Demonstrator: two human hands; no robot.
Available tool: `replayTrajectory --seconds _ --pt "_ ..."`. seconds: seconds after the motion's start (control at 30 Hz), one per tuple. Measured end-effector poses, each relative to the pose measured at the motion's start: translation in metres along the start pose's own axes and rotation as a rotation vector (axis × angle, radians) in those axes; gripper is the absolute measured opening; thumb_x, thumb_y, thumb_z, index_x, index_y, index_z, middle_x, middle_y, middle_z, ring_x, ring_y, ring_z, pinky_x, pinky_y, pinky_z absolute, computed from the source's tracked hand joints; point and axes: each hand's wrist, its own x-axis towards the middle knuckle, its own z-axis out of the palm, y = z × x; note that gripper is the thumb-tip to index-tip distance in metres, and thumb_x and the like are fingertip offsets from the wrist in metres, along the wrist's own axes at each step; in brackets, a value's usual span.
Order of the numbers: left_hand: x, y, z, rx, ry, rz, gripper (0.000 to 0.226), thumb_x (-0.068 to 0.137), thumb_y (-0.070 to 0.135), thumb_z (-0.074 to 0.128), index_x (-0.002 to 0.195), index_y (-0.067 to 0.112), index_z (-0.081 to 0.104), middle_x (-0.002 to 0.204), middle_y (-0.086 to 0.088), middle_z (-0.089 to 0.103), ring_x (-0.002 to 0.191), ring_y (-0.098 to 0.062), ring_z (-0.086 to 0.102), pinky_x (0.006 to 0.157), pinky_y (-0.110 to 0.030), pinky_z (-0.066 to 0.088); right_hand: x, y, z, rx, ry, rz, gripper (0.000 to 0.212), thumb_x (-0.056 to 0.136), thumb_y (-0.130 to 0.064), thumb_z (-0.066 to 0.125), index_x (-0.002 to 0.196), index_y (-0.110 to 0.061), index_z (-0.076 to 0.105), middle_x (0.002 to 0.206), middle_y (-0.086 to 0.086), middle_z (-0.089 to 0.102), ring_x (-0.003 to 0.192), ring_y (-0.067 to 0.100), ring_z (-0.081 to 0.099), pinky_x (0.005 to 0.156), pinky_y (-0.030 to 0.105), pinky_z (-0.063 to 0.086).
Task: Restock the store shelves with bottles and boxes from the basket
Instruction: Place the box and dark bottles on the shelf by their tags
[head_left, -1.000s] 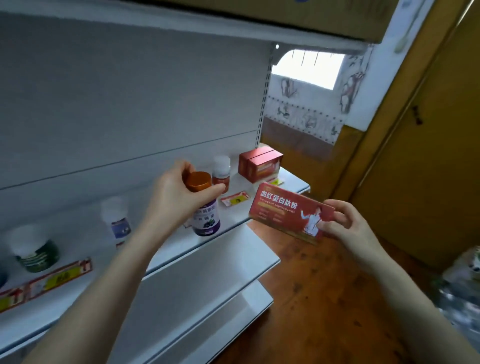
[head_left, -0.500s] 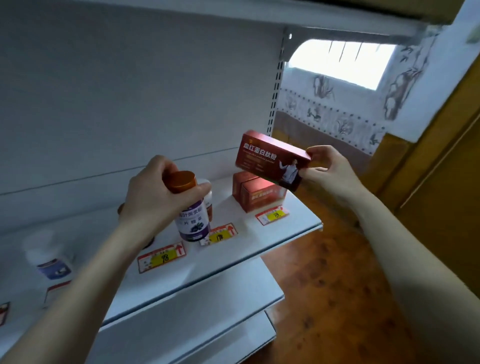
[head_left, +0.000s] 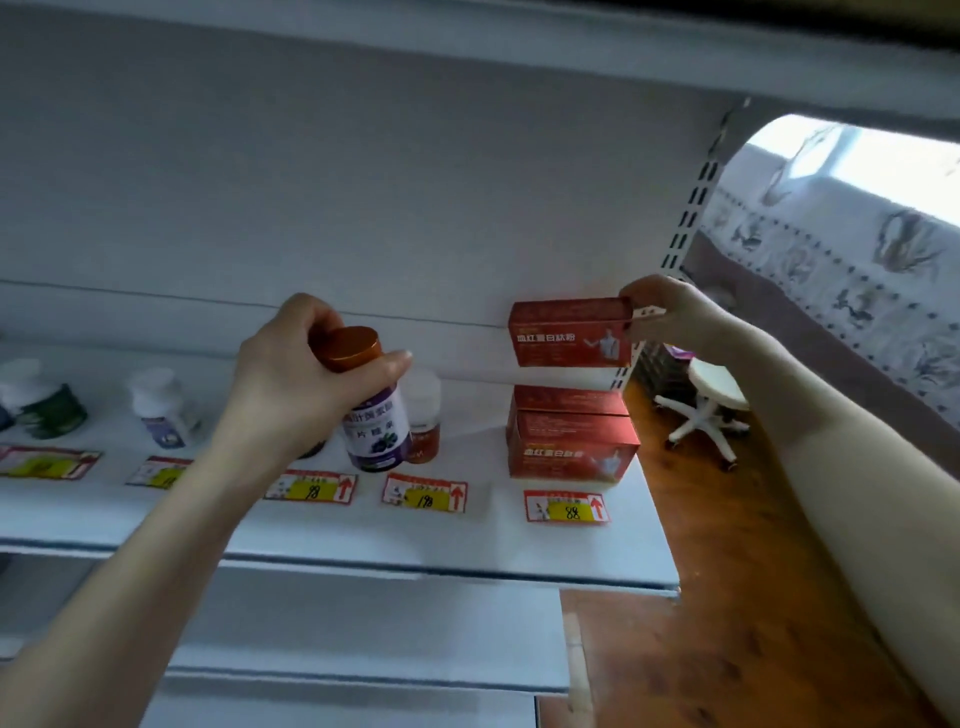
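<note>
The right hand (head_left: 670, 312) has carried the red box (head_left: 569, 335) from beside the shelf end to a spot over the stack of red boxes (head_left: 571, 441), and the box, tilted half a second ago, now lies level with its printed face toward the camera. The left hand (head_left: 291, 384) has brought the bottle (head_left: 376, 426) lower and closer to the shelf (head_left: 467, 540).

The right hand's thumb and fingers pinch the box's right end, at the box's 3 o'clock. The box hangs in the air at 12 o'clock of the stack, clear of it, with a gap of back panel showing between them.

The left hand's fingers and thumb wrap round the bottle's copper cap (head_left: 345, 348) from above and from the left. The bottle stands nearly upright, purple label forward, its base low over the shelf; whether it touches the board I cannot tell.

Just at the bottle's 3 o'clock stands a small orange bottle (head_left: 426, 415) with a white cap. At its 9 o'clock, well apart, stand a white-capped bottle (head_left: 161, 410) and, farther on, a green jar (head_left: 49, 408). Price tags (head_left: 423, 493) line the shelf's front at 6 o'clock of the goods. Beyond the shelf end, at 3 o'clock, a white stool (head_left: 711, 389) stands on the wooden floor (head_left: 727, 597).
</note>
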Motion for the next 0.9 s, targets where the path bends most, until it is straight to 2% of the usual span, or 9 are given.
replayTrajectory --seconds 0.1,0.2,0.23,0.33,0.37,0.5,0.63,0.7,0.9 --pt "0.001 0.005 0.005 0.028 0.039 -0.004 0.043 0.069 0.039 0.076 0.091 0.014 0.049 0.080 0.011 0.049 0.070 0.001 0.046 0.054 -0.017 0.033 0.007 0.015 0.009 0.011 -0.055 0.056 0.046 0.077 0.006 0.063 0.119 -0.006 0.052 0.112 0.011 0.056 0.098 0.021 0.057 0.082 0.028 0.046" --pt "0.003 0.005 0.010 0.052 0.039 -0.020 0.043 0.069 0.038 0.076 0.091 0.014 0.048 0.080 0.011 0.049 0.070 0.001 0.045 0.054 -0.016 0.032 0.008 0.031 0.020 0.142 -0.106 0.137 0.044 0.079 0.013 0.056 0.120 -0.001 0.049 0.110 0.016 0.055 0.080 0.013 0.057 0.063 0.013 0.051" --pt "0.004 0.005 0.012 0.062 0.039 -0.023 0.043 0.069 0.038 0.076 0.092 0.014 0.048 0.081 0.011 0.049 0.070 0.001 0.045 0.054 -0.016 0.032 0.010 0.037 0.022 0.182 -0.123 0.165 0.044 0.079 0.015 0.054 0.120 -0.001 0.049 0.111 0.018 0.055 0.080 0.014 0.057 0.063 0.011 0.052" --pt "0.006 0.004 0.017 0.090 0.050 -0.019 0.044 0.069 0.039 0.075 0.092 0.014 0.048 0.080 0.013 0.048 0.070 0.002 0.045 0.054 -0.015 0.032 0.016 0.055 0.029 0.285 -0.188 0.258 0.042 0.079 0.018 0.050 0.115 -0.005 0.049 0.116 0.020 0.054 0.099 0.026 0.057 0.084 0.027 0.050" --pt "0.007 0.005 0.019 0.099 0.058 -0.014 0.044 0.070 0.039 0.075 0.093 0.014 0.048 0.080 0.014 0.047 0.070 0.002 0.044 0.055 -0.014 0.032 0.018 0.061 0.031 0.299 -0.217 0.288 0.042 0.079 0.018 0.049 0.114 -0.006 0.048 0.117 0.019 0.053 0.102 0.027 0.057 0.085 0.029 0.050" --pt "0.010 0.004 0.022 0.116 0.084 0.003 0.043 0.070 0.040 0.075 0.093 0.016 0.047 0.080 0.017 0.046 0.071 0.002 0.044 0.056 -0.015 0.033 0.020 0.075 0.037 0.337 -0.274 0.387 0.038 0.084 0.010 0.050 0.115 -0.012 0.048 0.108 0.009 0.053 0.094 0.016 0.057 0.070 0.019 0.054" --pt "0.012 0.003 0.024 0.131 0.076 0.006 0.043 0.071 0.040 0.074 0.095 0.016 0.047 0.080 0.016 0.046 0.075 -0.009 0.047 0.056 -0.014 0.032 0.020 0.085 0.043 0.382 -0.255 0.407 0.020 0.089 -0.004 0.051 0.106 -0.014 0.052 0.104 0.008 0.055 0.102 0.023 0.054 0.085 0.028 0.048" --pt "0.012 0.003 0.025 0.137 0.078 0.012 0.043 0.071 0.038 0.074 0.095 0.016 0.047 0.080 0.014 0.046 0.081 -0.013 0.048 0.056 -0.014 0.032 0.017 0.084 0.048 0.393 -0.239 0.398 0.018 0.090 -0.007 0.051 0.107 -0.013 0.052 0.101 0.006 0.056 0.098 0.021 0.056 0.082 0.027 0.048" --pt "0.015 0.004 0.028 0.127 0.074 0.040 0.041 0.072 0.038 0.074 0.092 0.015 0.046 0.079 0.016 0.046 0.069 0.000 0.045 0.055 -0.012 0.031 0.013 0.079 0.056 0.384 -0.218 0.373 0.018 0.092 -0.007 0.050 0.109 -0.013 0.050 0.101 0.005 0.056 0.094 0.017 0.055 0.072 0.022 0.046"
